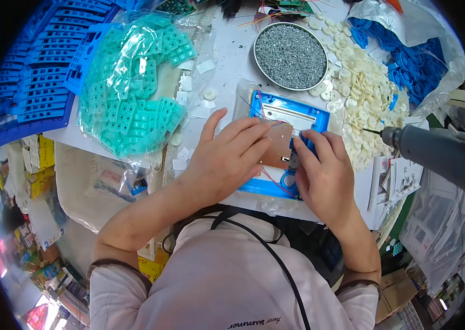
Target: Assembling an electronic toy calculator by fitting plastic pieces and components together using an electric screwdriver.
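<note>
My left hand (222,157) reaches over a blue plastic casing (320,118), its fingers closed at the left edge of a tan circuit board (278,144). Its little finger sticks up apart from the others; the thumb is mostly hidden. The board lies at a slant within the casing, with thin red wires (270,177) around it. On the casing's right side, my right hand (328,173) pinches a small blue plastic part (305,144) against the board's right edge. My fingers cover much of that part.
A round tray of small screws (290,55) stands beyond the casing. Cream discs (361,82) and a bag of blue parts (425,66) lie right, near a grey power screwdriver (436,148). Left are bagged teal keypads (133,88) and stacked blue casings (45,71).
</note>
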{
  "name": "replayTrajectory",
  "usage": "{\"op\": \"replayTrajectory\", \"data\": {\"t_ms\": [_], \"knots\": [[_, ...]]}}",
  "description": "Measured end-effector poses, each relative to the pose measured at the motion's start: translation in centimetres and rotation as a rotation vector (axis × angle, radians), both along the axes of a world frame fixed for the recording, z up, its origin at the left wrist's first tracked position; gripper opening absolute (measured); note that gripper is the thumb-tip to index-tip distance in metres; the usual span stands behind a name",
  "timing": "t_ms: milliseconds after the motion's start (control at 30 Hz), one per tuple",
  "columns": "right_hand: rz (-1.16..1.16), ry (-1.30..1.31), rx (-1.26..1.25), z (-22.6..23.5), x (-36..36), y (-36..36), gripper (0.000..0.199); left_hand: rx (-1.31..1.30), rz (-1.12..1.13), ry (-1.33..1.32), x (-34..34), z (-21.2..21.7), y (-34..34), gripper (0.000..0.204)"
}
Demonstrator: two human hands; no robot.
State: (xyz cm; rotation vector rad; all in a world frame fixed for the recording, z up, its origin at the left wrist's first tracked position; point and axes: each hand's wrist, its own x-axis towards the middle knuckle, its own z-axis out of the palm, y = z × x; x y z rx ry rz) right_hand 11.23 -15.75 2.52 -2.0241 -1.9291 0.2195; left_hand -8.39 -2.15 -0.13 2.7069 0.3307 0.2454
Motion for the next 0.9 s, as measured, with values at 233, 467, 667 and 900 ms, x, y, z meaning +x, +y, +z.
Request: {"op": "replayTrajectory", "data": {"t_ms": [233, 467, 667, 900], "knots": [[-0.028, 0.218, 0.127, 0.3, 1.2, 2.7, 0.031, -0.051, 0.066, -0.007, 0.5, 0.5, 1.1, 0.068], [0.179, 0.167, 0.239, -3.6, 2.8, 11.1, 0.018, 0.098, 0.047, 0.023, 0.1, 0.3, -0.2, 0.066], [0.160, 0.260, 0.340, -2.7, 2.5, 10.0, 0.013, -0.112, 0.154, -0.150, 0.6, 0.3, 0.4, 0.049], [0.094, 0.423, 0.433, -2.8, 3.0, 6.3, 0.021, -0.801, 0.317, -0.231, 5.0, 0.0, 2.7, 0.021]]}}
